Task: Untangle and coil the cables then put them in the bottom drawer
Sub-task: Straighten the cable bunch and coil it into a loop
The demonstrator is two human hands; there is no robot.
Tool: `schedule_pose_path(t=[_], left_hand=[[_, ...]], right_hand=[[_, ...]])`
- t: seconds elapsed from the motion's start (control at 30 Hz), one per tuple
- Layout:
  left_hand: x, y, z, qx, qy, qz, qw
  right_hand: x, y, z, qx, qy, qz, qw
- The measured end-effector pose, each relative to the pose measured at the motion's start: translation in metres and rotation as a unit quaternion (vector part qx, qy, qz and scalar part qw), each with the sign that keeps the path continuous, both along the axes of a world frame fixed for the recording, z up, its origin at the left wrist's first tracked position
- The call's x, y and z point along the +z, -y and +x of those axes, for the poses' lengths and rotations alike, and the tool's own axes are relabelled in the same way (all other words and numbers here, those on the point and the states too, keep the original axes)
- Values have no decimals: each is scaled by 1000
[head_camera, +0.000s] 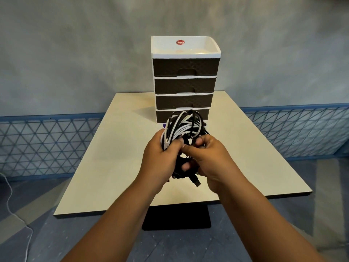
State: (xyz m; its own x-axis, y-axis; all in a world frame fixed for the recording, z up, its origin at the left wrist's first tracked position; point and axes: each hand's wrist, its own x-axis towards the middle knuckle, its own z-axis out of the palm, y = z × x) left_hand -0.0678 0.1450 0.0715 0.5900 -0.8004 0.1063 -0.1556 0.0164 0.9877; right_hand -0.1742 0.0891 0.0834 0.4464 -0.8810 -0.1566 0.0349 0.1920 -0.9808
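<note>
Both hands raised above the middle of the worktop (pixel 117 148), toward its near edge. Left hand (pixel 160 159) wrapped round the left side of a tangle of cables (pixel 184 127), fingers (pixel 174 143) curled over white strands and gripping them. Right hand (pixel 213 159) closed on the right side of the same tangle, fingers pinching black strands near the middle, thumb tucked under. Black and white cables looped together in a loose bunch, held clear of the worktop, upper loops rising in front of the lowest drawer. A black plug (pixel 196 182) hanging below the hands, between the wrists. A small purple bit just visible behind the bunch at its left; what it was, not possible to tell.

Drawer unit (pixel 186 80) upright at the far edge of the worktop, centred, white frame with four dark drawers, all pushed in. Bottom drawer (pixel 162 116) partly hidden by the cables. Red oval sticker (pixel 180 42) on the white top tray.

Thin white cord (pixel 9 195) trailing across the floor at far left. Blue lattice fence (pixel 47 144) along the grey wall behind.
</note>
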Motion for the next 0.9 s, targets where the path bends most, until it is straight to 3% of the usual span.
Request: schedule_pose_path(t=[0.13, 0.27, 0.4, 0.63, 0.9], left_hand=[[0, -1, -1, -38, -69, -34, 996], [-2, 0, 0, -102, -82, -61, 990], [-1, 0, -5, -86, -79, -44, 992], [-1, 5, 2, -75, -32, -20, 996], [5, 1, 12, -112, -16, -22, 993]], right_hand=[[1, 3, 1, 5, -55, -74, 996], [3, 2, 0, -1, -42, -69, 997], [3, 1, -1, -21, -15, -53, 998], [1, 2, -3, -40, -58, -48, 996], [10, 2, -20, 12, -43, 1, 999]])
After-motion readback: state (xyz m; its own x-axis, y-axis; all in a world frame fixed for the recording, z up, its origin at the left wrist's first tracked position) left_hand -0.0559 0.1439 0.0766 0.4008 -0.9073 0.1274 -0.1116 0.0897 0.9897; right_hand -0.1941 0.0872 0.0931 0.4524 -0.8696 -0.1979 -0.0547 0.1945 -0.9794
